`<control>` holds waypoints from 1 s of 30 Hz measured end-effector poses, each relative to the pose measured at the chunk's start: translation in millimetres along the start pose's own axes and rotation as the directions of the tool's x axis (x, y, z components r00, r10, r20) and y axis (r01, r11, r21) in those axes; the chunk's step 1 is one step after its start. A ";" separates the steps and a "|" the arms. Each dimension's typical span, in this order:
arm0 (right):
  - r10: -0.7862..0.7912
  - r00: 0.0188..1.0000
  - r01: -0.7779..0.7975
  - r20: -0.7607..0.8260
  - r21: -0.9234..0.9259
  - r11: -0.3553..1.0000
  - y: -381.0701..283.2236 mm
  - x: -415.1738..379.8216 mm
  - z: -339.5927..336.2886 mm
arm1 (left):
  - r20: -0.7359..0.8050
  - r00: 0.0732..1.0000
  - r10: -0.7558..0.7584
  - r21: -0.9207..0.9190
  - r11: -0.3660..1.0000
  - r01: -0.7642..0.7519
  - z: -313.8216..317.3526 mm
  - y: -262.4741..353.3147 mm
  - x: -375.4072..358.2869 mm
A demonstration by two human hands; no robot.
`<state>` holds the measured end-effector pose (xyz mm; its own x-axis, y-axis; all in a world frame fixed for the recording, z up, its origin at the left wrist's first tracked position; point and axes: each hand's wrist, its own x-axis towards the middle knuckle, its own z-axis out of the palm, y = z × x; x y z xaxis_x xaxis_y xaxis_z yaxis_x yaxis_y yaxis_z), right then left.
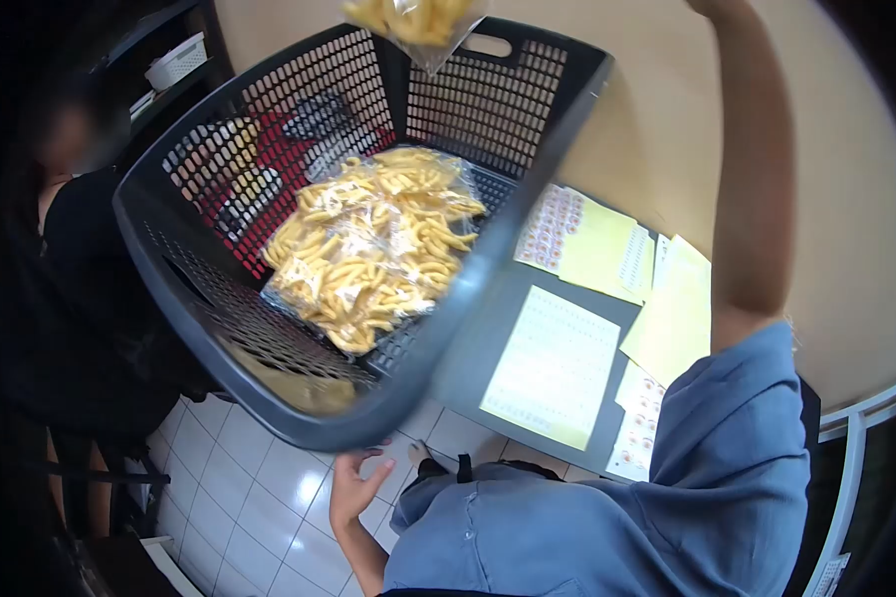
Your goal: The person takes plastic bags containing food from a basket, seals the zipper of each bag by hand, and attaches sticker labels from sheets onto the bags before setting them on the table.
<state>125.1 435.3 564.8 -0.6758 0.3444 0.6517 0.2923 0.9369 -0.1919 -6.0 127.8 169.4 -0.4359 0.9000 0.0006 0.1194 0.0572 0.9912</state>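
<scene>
Left hand [356, 486] low in view, just under the near rim of a dark plastic laundry basket [184, 289], fingers spread and relaxed, palm turned up, gripping nothing; fingertips close to the rim, contact not clear. Right arm in a blue sleeve [737, 438] raised high, forearm running up past the top edge of the view, so right hand out of sight and its grip impossible to tell.

At the top edge, above the basket's far wall, 1 clear bag of yellow snack sticks [416, 22], only its lower part visible, hanging in the air over the basket. Inside the basket, a pile of clear bags of the same yellow snack sticks [368, 244], lying on the perforated floor, toward the near right side. Basket tilted, its right side resting on or over the edge of a grey table [488, 348].

On the table, right of the basket: a pale yellow sheet of small labels [553, 366], several more yellow sheets [672, 313] beyond it, and sticker sheets with red round stickers [550, 227] partly under the basket's rim. Behind the table, a beige wall [667, 119].

To the left, another person in dark clothing [80, 298], standing beside the basket. Through the basket's mesh, something red and white, too unclear to name. Below, white floor tiles [269, 497].
</scene>
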 end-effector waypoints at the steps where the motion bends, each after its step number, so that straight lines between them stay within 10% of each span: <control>1: 0.003 0.995 0.009 -0.095 0.124 0.992 4.7 -19.4 -13.0 | 0.173 0.985 0.021 -0.144 0.989 0.004 18.1 18.8 0.5; 4: 0.203 0.912 -0.119 -0.357 0.245 0.962 12.0 -92.8 -36.4 | 0.438 0.898 0.044 -0.229 0.971 0.064 61.9 32.8 -0.2; 8: 0.101 0.983 0.075 -0.155 0.834 0.547 51.3 -222.9 1.3 | 0.287 0.935 0.210 -0.460 0.886 -0.058 118.9 48.3 21.9; 9: 0.215 0.975 -0.116 -0.057 0.694 0.711 35.4 -250.2 14.6 | 0.186 0.948 0.259 -0.449 0.881 -0.153 132.4 56.4 31.3; 17: 0.495 0.866 -0.138 -0.068 0.919 0.369 41.7 -322.4 46.5 | 0.034 0.831 0.555 -0.387 0.774 -0.501 233.0 132.9 73.5; 24: 0.489 0.870 -0.062 -0.070 0.967 0.248 45.4 -329.1 57.7 | -0.072 0.854 0.515 -0.306 0.804 -0.511 244.0 141.3 66.3; 27: 0.411 0.912 -0.182 -0.002 0.894 0.409 54.6 -328.6 68.6 | -0.019 0.904 0.426 -0.330 0.851 -0.408 240.7 140.5 67.0; 30: 0.482 0.869 -0.238 0.110 0.948 0.212 53.9 -330.3 74.0 | 0.004 0.924 0.382 -0.344 0.868 -0.357 239.6 139.5 74.2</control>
<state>314.0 376.5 285.0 -0.5209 0.7579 0.3928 -0.4183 0.1744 -0.8914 192.0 306.1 276.0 -0.3535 0.8555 0.3784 -0.0478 -0.4205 0.9061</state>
